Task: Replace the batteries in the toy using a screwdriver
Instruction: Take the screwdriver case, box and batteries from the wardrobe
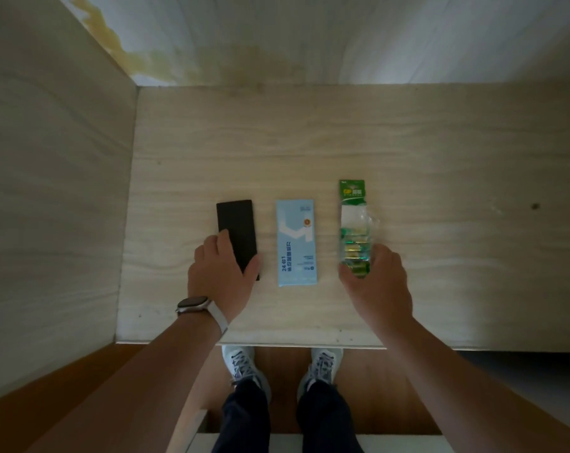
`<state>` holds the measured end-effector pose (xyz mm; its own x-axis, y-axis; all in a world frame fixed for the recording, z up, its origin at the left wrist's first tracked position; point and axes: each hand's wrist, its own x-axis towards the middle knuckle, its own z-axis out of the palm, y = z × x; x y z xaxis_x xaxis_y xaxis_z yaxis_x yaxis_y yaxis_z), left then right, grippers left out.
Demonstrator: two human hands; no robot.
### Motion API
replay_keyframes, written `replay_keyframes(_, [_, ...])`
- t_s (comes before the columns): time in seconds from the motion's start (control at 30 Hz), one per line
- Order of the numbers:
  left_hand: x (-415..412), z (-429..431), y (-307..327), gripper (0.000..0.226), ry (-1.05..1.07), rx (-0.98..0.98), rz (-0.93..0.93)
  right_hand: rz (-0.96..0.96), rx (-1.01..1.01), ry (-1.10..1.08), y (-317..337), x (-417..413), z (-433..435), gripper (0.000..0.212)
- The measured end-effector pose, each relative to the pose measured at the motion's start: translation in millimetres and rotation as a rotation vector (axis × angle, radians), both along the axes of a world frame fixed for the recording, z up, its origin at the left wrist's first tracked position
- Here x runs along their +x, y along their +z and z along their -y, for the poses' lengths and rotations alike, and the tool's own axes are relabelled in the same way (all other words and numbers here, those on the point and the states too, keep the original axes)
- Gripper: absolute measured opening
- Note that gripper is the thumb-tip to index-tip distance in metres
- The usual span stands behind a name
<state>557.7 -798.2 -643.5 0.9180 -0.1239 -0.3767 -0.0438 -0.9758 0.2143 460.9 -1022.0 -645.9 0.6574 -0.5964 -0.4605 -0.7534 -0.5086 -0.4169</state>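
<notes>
Tabletop [310,142]: pale wood grain, one small dark knot [535,206] far right. Upright side panel [48,191] of the same pale wood closes the left edge. Back wall [342,37] whitish, with a yellowish stain [136,60] running down into the left corner. Below the front edge: brown floor [81,387], two pale laced shoes [241,364], dark trousers [244,416]. Watch [192,304] with dark face and light strap on left wrist.

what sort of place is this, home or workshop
Likely a plain indoor room, at a desk set in a corner: a pale wood tabletop, a wood side panel on its left, a stained white wall behind. Home or workshop, I cannot tell.
</notes>
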Motion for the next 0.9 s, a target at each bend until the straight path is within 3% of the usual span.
replay_keyframes(0.13, [1,3,-6,0.088,0.017,-0.022,-0.002,-0.001,-0.061,-0.049,-10,5,-3,0.066])
replay_keyframes(0.33, [0,1,-10,0.083,0.012,-0.069,0.037,-0.006,-0.093,-0.077,-12,14,-7,0.057])
replay_keyframes(0.53, [5,-4,-16,0.094,0.094,-0.173,0.011,0.007,-0.003,-0.069,-13,14,-2,0.059])
replay_keyframes(0.7, [2,-10,-21,0.097,0.183,-0.345,-0.044,0.102,0.113,-0.094,-16,11,7,0.047])
replay_keyframes(0.9, [-3,-15,-25,0.046,0.316,-0.466,-0.008,0.148,0.211,-0.180,-17,6,11,0.039])
